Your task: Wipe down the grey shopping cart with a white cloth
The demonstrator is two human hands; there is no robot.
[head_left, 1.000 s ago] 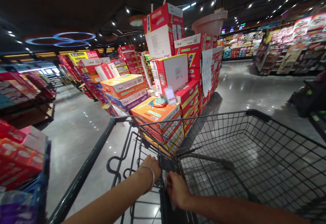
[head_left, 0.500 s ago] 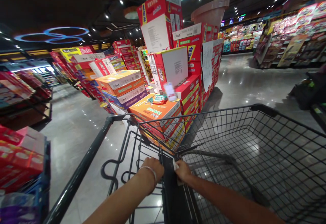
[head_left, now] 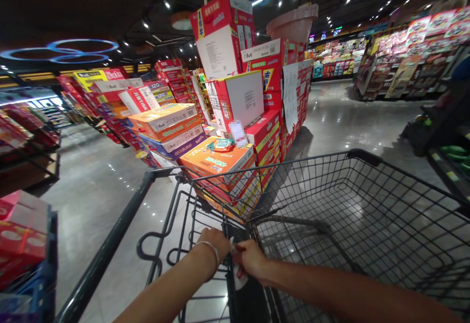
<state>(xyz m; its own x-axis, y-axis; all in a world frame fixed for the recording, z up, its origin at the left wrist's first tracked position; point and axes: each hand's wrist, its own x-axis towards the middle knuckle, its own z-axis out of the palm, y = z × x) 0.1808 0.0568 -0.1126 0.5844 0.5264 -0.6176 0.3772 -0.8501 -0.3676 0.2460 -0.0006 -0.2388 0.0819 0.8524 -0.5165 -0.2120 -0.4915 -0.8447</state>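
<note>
Right hand (head_left: 252,260): closed in a pinch, thumb and fingers drawn together on the white scrap, above the black panel.
White scrap (head_left: 240,282): thin and soft-looking, it hung below the right fingers against the panel; its material could not be told.
Left hand (head_left: 216,242): curled, knuckles up, just beside the right hand at the panel's left edge; its fingertips were hidden, so whether it gripped anything could not be told.
Bracelet (head_left: 212,249): a pale band around the left wrist.
Black panel (head_left: 253,303): ran from the cart's near side toward its far rim, between the handle end and the wire basket.
Handle (head_left: 105,247): a dark, glossy bar along the cart's left end, apart from both hands.
Wire basket (head_left: 341,215): lay to the right of the panel, floor tiles showing through its mesh.
Orange carton (head_left: 216,164): topped a low stack just beyond the cart's far rim.
Packet (head_left: 220,145): red and green, it lay on the carton's top near the back edge.
Red cartons (head_left: 270,132): rose in stacks behind, a white sheet (head_left: 291,97) hanging down one side.
Pink tub (head_left: 293,22): stood on top of the stacks.
</note>
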